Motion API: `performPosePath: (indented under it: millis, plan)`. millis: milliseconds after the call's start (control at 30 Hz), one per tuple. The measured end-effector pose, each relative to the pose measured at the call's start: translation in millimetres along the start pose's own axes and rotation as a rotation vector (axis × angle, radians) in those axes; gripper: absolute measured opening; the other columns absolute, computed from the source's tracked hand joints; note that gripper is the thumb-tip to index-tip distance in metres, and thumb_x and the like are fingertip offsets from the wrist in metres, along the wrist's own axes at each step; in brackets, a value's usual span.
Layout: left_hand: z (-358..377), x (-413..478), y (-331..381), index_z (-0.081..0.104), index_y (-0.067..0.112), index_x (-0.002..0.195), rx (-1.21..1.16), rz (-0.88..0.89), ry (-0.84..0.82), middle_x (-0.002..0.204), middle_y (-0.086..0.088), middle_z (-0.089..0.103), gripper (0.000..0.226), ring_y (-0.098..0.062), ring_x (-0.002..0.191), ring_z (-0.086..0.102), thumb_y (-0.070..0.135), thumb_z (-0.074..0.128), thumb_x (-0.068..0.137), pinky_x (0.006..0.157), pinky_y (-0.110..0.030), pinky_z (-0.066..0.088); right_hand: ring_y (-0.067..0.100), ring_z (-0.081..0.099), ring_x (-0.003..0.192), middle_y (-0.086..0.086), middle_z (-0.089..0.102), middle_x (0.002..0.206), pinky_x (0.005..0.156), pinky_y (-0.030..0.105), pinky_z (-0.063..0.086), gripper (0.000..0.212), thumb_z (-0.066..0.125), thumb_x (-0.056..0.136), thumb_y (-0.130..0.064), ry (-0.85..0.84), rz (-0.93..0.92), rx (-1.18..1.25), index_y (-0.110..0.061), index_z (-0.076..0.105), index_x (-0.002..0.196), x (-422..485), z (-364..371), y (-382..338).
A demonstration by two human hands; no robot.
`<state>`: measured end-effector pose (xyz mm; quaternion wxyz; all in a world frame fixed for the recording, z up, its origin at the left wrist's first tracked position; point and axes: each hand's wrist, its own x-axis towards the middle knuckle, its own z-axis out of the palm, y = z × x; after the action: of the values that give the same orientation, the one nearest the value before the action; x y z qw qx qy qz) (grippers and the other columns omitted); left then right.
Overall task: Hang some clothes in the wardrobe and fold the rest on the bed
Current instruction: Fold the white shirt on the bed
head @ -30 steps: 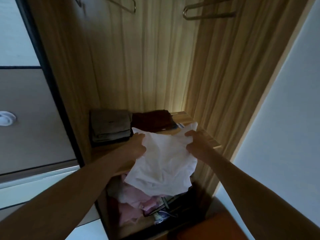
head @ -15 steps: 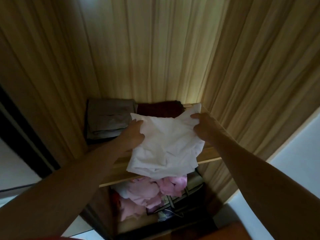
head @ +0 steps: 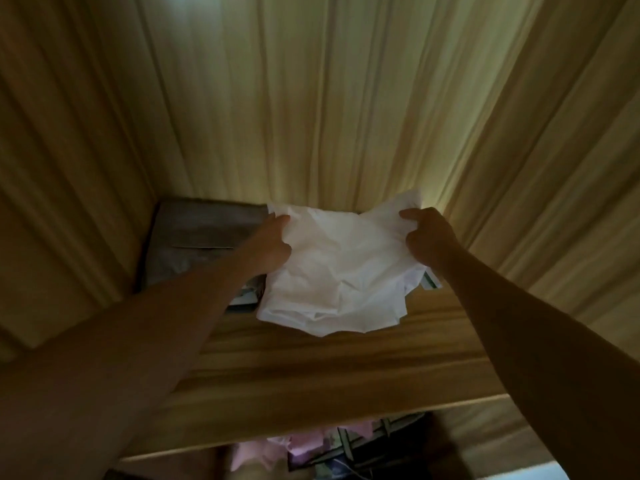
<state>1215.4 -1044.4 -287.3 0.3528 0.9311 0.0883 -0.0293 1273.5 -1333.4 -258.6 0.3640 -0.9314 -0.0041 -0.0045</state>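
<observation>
We see a crumpled white cloth garment (head: 341, 271), thin, matt and full of creases. The light-brown wooden shelf (head: 329, 375) shows streaked grain with a faint sheen, as do the tall wooden wardrobe walls (head: 329, 98). The folded grey cloth stack (head: 204, 237) looks matt and smooth.

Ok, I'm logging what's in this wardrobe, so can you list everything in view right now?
white garment: one, white, crumpled, held over the back of the shelf
folded clothes: one stack, grey, on the shelf at back left, beside the white garment
shelf: one, light wood, across the wardrobe
wardrobe walls: wood grain, back and both sides
pink clothes: one heap, pink, below the shelf
dark container: one, dark, below the shelf, right of the pink clothes; details unclear
left hand: grips the garment's left edge
right hand: grips its right edge
</observation>
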Motion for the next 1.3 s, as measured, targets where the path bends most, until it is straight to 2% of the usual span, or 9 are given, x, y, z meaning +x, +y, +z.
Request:
performPosePath:
  millis: [233, 333, 400, 500, 567, 700, 1000, 1133, 1300]
  plan:
    - [2.6, 88.9, -9.4, 0.023, 0.007, 0.157, 0.112, -0.102, 0.054, 0.162, -0.015, 0.021, 0.069, -0.029, 0.149, 0.024, 0.000, 0.052, 0.095, 0.115, -0.031, 0.025, 0.037, 0.042, 0.136, 0.016, 0.033, 0.153, 0.109, 0.035, 0.039, 0.055, 0.051, 0.093, 0.001, -0.088, -0.070, -0.078, -0.016, 0.050, 0.146, 128.7, 22.1, 22.6]
    - [12.0, 109.7, -31.4, 0.034, 0.003, 0.150, 0.238, -0.249, 0.147, 0.156, -0.020, 0.030, 0.058, -0.037, 0.142, 0.034, 0.009, 0.054, 0.096, 0.113, -0.041, 0.031, 0.041, 0.033, 0.143, 0.017, 0.016, 0.162, 0.114, 0.045, 0.036, 0.065, 0.060, 0.100, -0.032, -0.378, -0.028, -0.374, -0.020, 0.032, 0.156, 155.9, 57.2, 53.2]
    - [21.8, 117.4, -40.8, 0.041, 0.006, 0.145, 0.247, -0.245, 0.237, 0.152, -0.019, 0.035, 0.053, -0.039, 0.137, 0.039, 0.013, 0.056, 0.094, 0.108, -0.045, 0.038, 0.038, 0.035, 0.142, 0.018, 0.026, 0.161, 0.113, 0.044, 0.034, 0.064, 0.054, 0.100, -0.049, -0.468, -0.064, -0.510, -0.020, 0.036, 0.154, 162.5, 82.8, 71.9]
    - [49.6, 134.0, -40.0, 0.030, 0.016, 0.156, 0.389, -0.059, 0.243, 0.164, -0.012, 0.021, 0.059, -0.033, 0.150, 0.019, 0.031, 0.048, 0.102, 0.118, -0.047, 0.025, 0.039, 0.045, 0.131, 0.016, 0.043, 0.148, 0.106, 0.053, 0.042, 0.061, 0.037, 0.098, -0.066, -0.226, -0.205, -0.617, -0.026, 0.048, 0.143, 170.8, 109.9, 74.0]
    - [71.3, 148.1, -40.8, 0.015, 0.027, 0.160, 0.505, 0.001, 0.190, 0.168, -0.012, 0.007, 0.070, -0.034, 0.154, 0.001, 0.054, 0.040, 0.101, 0.122, -0.050, 0.011, 0.039, 0.031, 0.143, 0.011, 0.032, 0.156, 0.110, 0.060, 0.036, 0.070, 0.026, 0.093, -0.075, -0.130, -0.284, -0.659, -0.034, 0.034, 0.150, 177.6, 126.7, 64.2]
    - [109.8, 160.4, -68.9, -0.008, 0.037, 0.159, 0.700, 0.033, 0.119, 0.162, -0.027, -0.020, 0.088, -0.042, 0.150, -0.024, 0.080, 0.022, 0.089, 0.122, -0.057, -0.009, 0.041, -0.017, 0.152, 0.001, -0.015, 0.168, 0.115, 0.072, -0.001, 0.091, -0.008, 0.074, -0.092, -0.274, -0.257, -0.703, -0.049, -0.015, 0.153, 181.2, 173.4, 78.1]
    - [130.9, 176.4, -92.4, 0.000, 0.038, 0.159, 0.596, 0.019, 0.150, 0.164, -0.021, -0.020, 0.096, -0.037, 0.150, -0.024, 0.086, 0.006, 0.077, 0.119, -0.049, -0.016, 0.044, -0.008, 0.152, 0.009, 0.000, 0.169, 0.114, 0.073, -0.002, 0.084, -0.002, 0.083, -0.089, -0.023, -0.311, -0.654, -0.047, -0.007, 0.156, 185.0, 206.1, 103.3]
    - [129.6, 177.3, -91.6, -0.001, 0.037, 0.159, 0.597, 0.010, 0.115, 0.163, -0.023, -0.021, 0.090, -0.038, 0.150, -0.025, 0.084, 0.022, 0.085, 0.120, -0.051, -0.015, 0.042, -0.015, 0.152, 0.009, -0.007, 0.169, 0.115, 0.073, -0.006, 0.084, -0.006, 0.083, -0.088, -0.066, -0.308, -0.688, -0.046, -0.011, 0.156, 183.1, 202.1, 100.8]
    - [102.9, 167.4, -73.3, -0.006, 0.031, 0.160, 0.569, -0.073, -0.132, 0.162, -0.019, -0.027, 0.091, -0.037, 0.149, -0.028, 0.077, 0.033, 0.091, 0.121, -0.052, -0.011, 0.044, -0.013, 0.152, 0.011, -0.005, 0.169, 0.116, 0.071, -0.002, 0.074, 0.002, 0.093, -0.074, -0.180, -0.288, -0.808, -0.040, -0.003, 0.159, 169.6, 189.0, 86.2]
